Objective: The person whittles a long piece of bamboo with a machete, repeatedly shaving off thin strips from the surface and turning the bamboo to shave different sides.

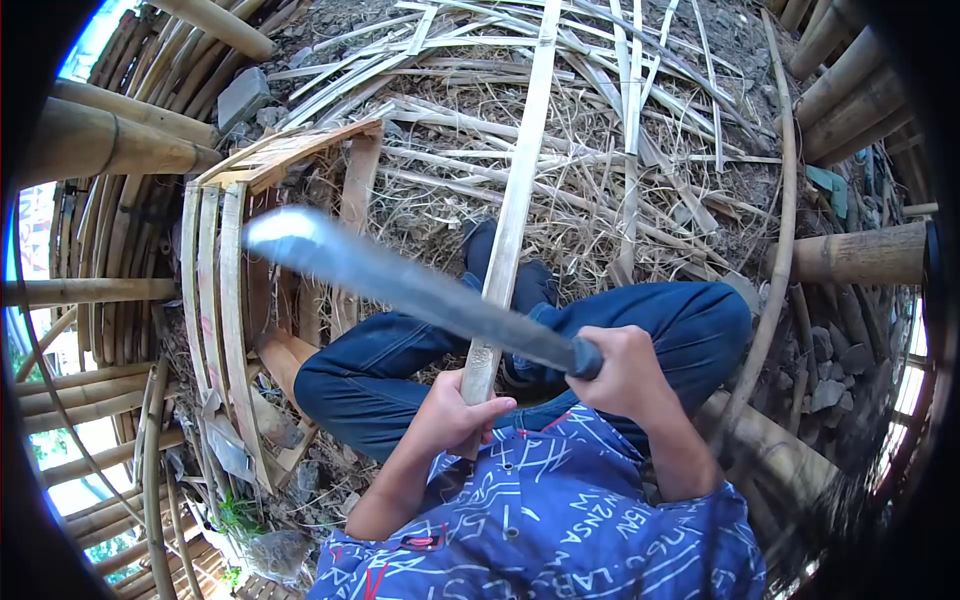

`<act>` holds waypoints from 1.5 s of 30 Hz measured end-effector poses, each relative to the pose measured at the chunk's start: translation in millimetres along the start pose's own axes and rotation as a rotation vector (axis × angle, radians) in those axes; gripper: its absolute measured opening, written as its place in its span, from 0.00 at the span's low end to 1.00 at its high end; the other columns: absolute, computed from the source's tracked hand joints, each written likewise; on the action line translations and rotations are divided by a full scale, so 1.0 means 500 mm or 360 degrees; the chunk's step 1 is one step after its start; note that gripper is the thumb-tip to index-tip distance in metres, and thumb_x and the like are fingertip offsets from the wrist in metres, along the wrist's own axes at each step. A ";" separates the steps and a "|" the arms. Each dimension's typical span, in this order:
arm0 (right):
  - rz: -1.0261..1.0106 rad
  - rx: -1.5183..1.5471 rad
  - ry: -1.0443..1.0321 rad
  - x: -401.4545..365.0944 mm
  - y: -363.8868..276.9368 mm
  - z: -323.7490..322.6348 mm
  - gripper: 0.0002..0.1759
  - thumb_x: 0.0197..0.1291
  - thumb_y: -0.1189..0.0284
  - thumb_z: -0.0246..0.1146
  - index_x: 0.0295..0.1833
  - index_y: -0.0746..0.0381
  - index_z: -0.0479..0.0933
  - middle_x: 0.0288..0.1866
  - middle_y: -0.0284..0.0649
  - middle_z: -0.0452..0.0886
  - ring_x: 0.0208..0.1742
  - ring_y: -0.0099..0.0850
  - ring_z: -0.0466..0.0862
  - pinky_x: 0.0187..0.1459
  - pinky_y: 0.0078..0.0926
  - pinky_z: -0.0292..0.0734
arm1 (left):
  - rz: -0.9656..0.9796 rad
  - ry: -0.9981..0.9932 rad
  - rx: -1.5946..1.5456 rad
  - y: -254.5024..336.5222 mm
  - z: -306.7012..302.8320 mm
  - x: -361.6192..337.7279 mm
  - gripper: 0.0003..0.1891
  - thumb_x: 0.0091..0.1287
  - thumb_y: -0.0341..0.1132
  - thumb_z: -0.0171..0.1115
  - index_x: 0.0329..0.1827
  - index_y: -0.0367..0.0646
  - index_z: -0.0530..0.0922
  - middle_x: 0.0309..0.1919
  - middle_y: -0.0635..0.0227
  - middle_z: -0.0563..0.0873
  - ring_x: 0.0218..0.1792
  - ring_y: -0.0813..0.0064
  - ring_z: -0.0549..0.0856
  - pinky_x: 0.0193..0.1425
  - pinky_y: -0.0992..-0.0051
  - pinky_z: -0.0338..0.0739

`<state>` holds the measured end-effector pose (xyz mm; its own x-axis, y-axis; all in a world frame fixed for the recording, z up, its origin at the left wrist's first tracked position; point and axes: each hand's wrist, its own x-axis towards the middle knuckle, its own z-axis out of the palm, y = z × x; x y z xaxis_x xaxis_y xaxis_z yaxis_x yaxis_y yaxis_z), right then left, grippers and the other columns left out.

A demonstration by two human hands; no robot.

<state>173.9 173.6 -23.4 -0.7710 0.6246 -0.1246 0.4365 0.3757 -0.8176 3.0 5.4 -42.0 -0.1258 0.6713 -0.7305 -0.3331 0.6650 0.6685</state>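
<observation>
My left hand is closed round the near end of a long, pale bamboo strip, which runs away from my lap to the top of the view. In my right hand is the dark handle of a machete. Its broad blade points to the left and crosses over the strip in this view, slightly blurred toward the tip. The strip passes between my bent knees and over my dark shoes.
A wooden crate of slats stands at my left. Split strips and shavings litter the ground ahead. Thick bamboo poles jut in from the right, others from the left. Stones lie at the right.
</observation>
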 end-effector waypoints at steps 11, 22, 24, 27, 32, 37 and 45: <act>0.0065 -0.0313 -0.0280 0.007 -0.005 0.037 0.09 0.40 0.69 0.68 0.29 0.61 0.81 0.24 0.50 0.81 0.30 0.51 0.83 0.34 0.44 0.78 | -0.0006 -0.0033 0.0261 0.007 0.022 -0.029 0.14 0.60 0.35 0.73 0.40 0.33 0.80 0.21 0.69 0.83 0.19 0.83 0.81 0.22 0.79 0.76; 0.0071 -0.0604 -0.0155 0.013 0.029 -0.003 0.10 0.35 0.70 0.68 0.28 0.60 0.78 0.24 0.49 0.82 0.31 0.50 0.83 0.36 0.45 0.78 | 0.0248 0.0020 0.0621 -0.002 0.018 -0.041 0.17 0.57 0.37 0.73 0.39 0.30 0.79 0.21 0.57 0.84 0.24 0.73 0.84 0.30 0.70 0.77; 0.0027 -0.0624 -0.0124 0.017 0.037 -0.008 0.10 0.35 0.70 0.68 0.28 0.60 0.78 0.24 0.49 0.81 0.31 0.50 0.83 0.36 0.45 0.78 | 0.0280 0.0023 0.0612 -0.006 0.020 -0.044 0.16 0.57 0.36 0.72 0.38 0.31 0.79 0.21 0.57 0.84 0.23 0.73 0.84 0.29 0.70 0.77; -0.0028 -0.0684 -0.0089 0.024 0.042 -0.014 0.11 0.34 0.70 0.68 0.28 0.60 0.78 0.24 0.48 0.81 0.31 0.49 0.84 0.35 0.45 0.77 | 0.0309 0.0042 0.0537 0.001 0.027 -0.043 0.15 0.57 0.35 0.72 0.38 0.32 0.79 0.20 0.56 0.83 0.22 0.72 0.83 0.29 0.70 0.76; -0.0136 -0.0775 -0.0061 0.033 0.041 -0.017 0.10 0.38 0.68 0.68 0.28 0.58 0.77 0.23 0.42 0.81 0.30 0.44 0.85 0.32 0.41 0.78 | 0.0336 0.0061 0.0711 0.022 0.017 -0.055 0.16 0.57 0.35 0.72 0.41 0.32 0.79 0.21 0.54 0.82 0.22 0.68 0.83 0.28 0.69 0.76; -0.0195 -0.0769 -0.0061 0.035 0.034 -0.021 0.12 0.37 0.66 0.69 0.27 0.58 0.76 0.24 0.41 0.81 0.29 0.43 0.84 0.31 0.40 0.78 | 0.0579 0.0078 0.0745 0.004 0.013 -0.057 0.10 0.61 0.32 0.70 0.36 0.34 0.78 0.16 0.70 0.82 0.18 0.83 0.81 0.22 0.78 0.74; -0.0256 -0.0803 -0.0037 0.045 0.043 -0.028 0.13 0.37 0.66 0.70 0.27 0.58 0.75 0.24 0.40 0.80 0.28 0.43 0.83 0.30 0.40 0.76 | 0.0539 0.0086 0.0726 0.005 0.006 -0.074 0.11 0.61 0.32 0.70 0.36 0.35 0.77 0.16 0.71 0.81 0.18 0.84 0.82 0.21 0.79 0.74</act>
<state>172.6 205.4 -35.8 -0.8541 0.5188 -0.0372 0.4765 0.7518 -0.4558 9.6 -17.0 -13.0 -0.2073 0.8619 -0.4628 0.1698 0.4976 0.8506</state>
